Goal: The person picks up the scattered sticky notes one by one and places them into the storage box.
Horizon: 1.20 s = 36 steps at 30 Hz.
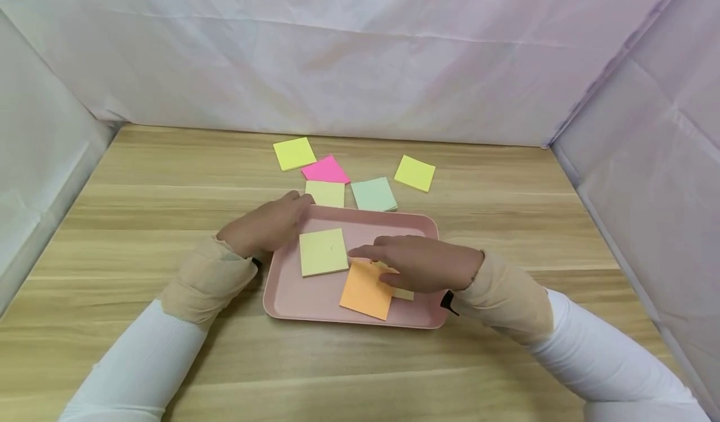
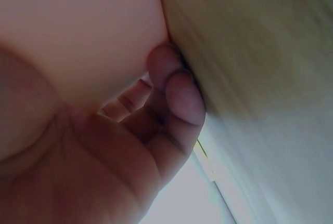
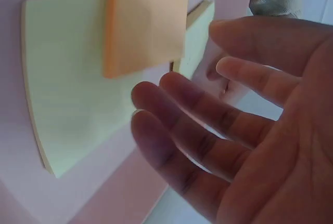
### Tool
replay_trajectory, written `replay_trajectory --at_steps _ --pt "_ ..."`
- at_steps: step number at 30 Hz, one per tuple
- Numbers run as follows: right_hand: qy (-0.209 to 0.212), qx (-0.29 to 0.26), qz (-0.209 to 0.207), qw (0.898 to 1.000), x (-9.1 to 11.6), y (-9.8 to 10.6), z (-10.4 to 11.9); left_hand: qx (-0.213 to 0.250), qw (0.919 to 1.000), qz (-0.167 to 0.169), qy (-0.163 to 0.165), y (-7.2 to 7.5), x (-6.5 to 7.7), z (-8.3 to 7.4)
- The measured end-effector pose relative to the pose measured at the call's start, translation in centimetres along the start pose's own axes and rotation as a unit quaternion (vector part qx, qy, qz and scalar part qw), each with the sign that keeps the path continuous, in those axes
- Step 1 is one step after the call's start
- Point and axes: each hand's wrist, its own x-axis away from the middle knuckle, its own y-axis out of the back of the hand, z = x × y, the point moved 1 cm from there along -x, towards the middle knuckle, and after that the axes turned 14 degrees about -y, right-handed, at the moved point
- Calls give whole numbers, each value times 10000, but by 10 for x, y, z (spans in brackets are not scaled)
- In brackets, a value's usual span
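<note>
A pink tray [image 1: 309, 303] lies on the table. My left hand [image 1: 270, 225] holds it at the far left corner; in the left wrist view the curled fingers [image 2: 184, 99] lie against its outer wall. Inside the tray are a pale yellow sticky-note pad [image 1: 323, 252] on the left and an orange sticky-note pad [image 1: 365, 289], which partly overlaps another pale yellow pad [image 3: 67, 83]. Over these two hovers my right hand [image 1: 422, 262], its fingers spread and loosely bent, holding nothing. In the head view it hides part of both pads.
Beyond the tray lie a pale yellow pad [image 1: 326, 192], a light green pad [image 1: 374, 194], a pink pad [image 1: 326, 169] and two bright yellow pads, one at left [image 1: 295, 154] and one at right [image 1: 415, 173]. White cloth walls [image 1: 349, 65] bound the wooden table [image 1: 185, 178].
</note>
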Motion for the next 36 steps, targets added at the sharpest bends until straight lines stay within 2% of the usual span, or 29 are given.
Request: replay_trajectory --at_steps 4,8,11,15,19,23,27,30,36 --pt "-50 -113 -231 9997 -1 6 -4 -73 10000 -34 -54 0 1 0" --pt "-238 -518 -461 9973 -4 17 -16 -134 9998 -80 -105 0 1 0" --pt "-420 -934 -630 9928 -7 24 -32 -57 9999 -58 -100 -1 1 0" --pt "-791 -1019 -1022 9864 -14 31 -58 29 10000 -33 -21 0 2 1" --pt "-1375 -926 -1296 9776 -25 29 -88 99 9999 -42 58 1 4 1" --pt "-1753 -909 -1370 9707 -37 24 -114 52 10000 -53 35 0 6 2" --pt "-1891 -812 -1444 9679 -49 20 -133 -125 9999 -80 -20 -1 7 3" --pt "-1963 -773 -1397 9675 -56 19 -144 -187 9998 -100 -23 -2 7 3" --pt "-2114 -655 -1278 9668 -66 21 -158 -310 9991 -189 -227 -3 6 2"
